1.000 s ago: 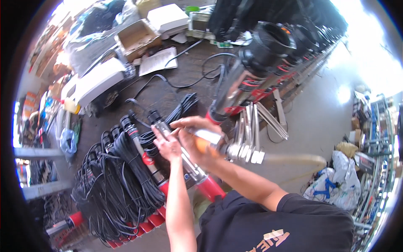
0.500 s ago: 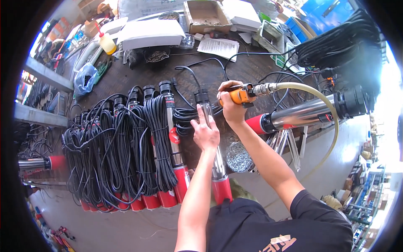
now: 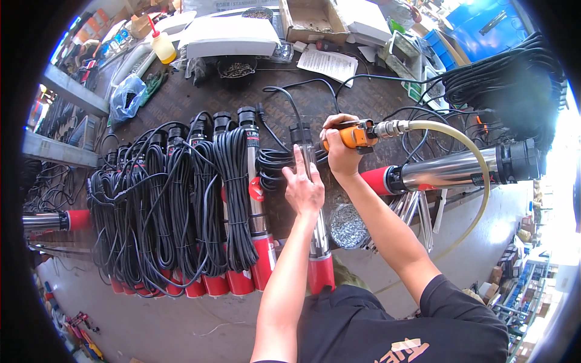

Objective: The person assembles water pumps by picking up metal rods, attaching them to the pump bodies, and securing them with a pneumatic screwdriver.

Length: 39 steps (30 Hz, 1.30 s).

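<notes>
My right hand point(image 3: 342, 145) is wrapped around an orange air-powered tool point(image 3: 352, 138), held near the top of a submersible pump. A pale hose point(image 3: 451, 130) runs from its metal coupling. My left hand point(image 3: 304, 189) lies on that pump's steel body, index finger stretched toward the black cap and thumb spread to the right. The pump point(image 3: 319, 242) has a black top, a shiny tube and a red lower end close to my lap. The tool's tip is hidden behind my right hand. Left of it stands a row of similar pumps with bundled black cables point(image 3: 233, 206).
Another pump point(image 3: 448, 171) lies across the right side, above several metal strips point(image 3: 417, 212). A bowl of small metal parts point(image 3: 347, 226) sits between my forearms. Farther back are a paper sheet point(image 3: 327, 64), a cardboard box point(image 3: 315, 31), a yellow bottle point(image 3: 163, 48) and a large cable coil point(image 3: 502, 75).
The whole view has shifted slightly, with bench items appearing a little farther right. Both hands keep nearly the same places on the pump and the tool.
</notes>
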Available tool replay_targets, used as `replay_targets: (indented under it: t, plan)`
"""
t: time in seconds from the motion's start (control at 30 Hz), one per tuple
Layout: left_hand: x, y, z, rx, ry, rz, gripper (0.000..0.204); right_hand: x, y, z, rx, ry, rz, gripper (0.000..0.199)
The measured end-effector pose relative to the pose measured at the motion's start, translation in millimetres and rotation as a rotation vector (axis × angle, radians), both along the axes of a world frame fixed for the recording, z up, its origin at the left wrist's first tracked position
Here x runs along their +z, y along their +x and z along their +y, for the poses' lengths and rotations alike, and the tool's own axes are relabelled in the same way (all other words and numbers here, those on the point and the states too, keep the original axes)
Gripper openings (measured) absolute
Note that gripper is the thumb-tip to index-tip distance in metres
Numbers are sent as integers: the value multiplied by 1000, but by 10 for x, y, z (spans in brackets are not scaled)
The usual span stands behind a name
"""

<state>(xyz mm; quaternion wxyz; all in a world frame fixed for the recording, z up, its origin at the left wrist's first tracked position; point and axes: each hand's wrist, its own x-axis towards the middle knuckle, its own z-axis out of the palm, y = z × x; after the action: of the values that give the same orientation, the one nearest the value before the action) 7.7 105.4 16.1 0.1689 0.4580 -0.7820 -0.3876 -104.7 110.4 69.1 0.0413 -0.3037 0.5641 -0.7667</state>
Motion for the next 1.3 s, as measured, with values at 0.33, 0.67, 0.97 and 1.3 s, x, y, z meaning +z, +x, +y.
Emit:
replay_targets:
  t: [0.33, 0.67, 0.97, 1.3]
  plan:
    - [6, -1, 1, -2, 17, -7, 63, 101, 45, -85, -36, -130, -164, 15]
    - [45, -2, -8, -16, 58, -10, 66, 85, -4, -149, -89, -64, -121, 13]
    - [56, 3, -2, -32, 73, -8, 66, 99, 38, -137, -85, -97, -154, 11]
    - [34, -25, 36, 3, 5, 13, 67, 93, 27, -151, -110, -79, -221, 8]
